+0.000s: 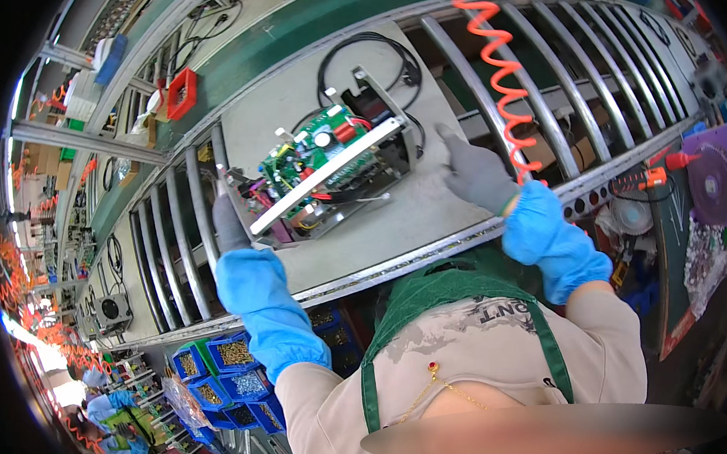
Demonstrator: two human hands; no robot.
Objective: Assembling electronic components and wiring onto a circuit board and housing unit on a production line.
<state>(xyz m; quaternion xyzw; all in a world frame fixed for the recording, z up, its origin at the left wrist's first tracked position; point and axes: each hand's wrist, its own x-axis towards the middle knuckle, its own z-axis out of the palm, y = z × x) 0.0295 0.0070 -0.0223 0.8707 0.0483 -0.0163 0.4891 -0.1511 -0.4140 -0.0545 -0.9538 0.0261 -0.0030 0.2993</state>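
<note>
Left hand point(230, 223) is at the left end of a chassis point(328, 176), perhaps steadying it; I cannot tell its grip. Right hand point(477, 173), spread, empty, is over the supporting pallet point(408, 212).

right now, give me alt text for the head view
An open electronics chassis with a green circuit board sits on a gray panel over a roller conveyor. A person's gray-gloved left grip is at the chassis's left end, the right grip open beside it.
</note>
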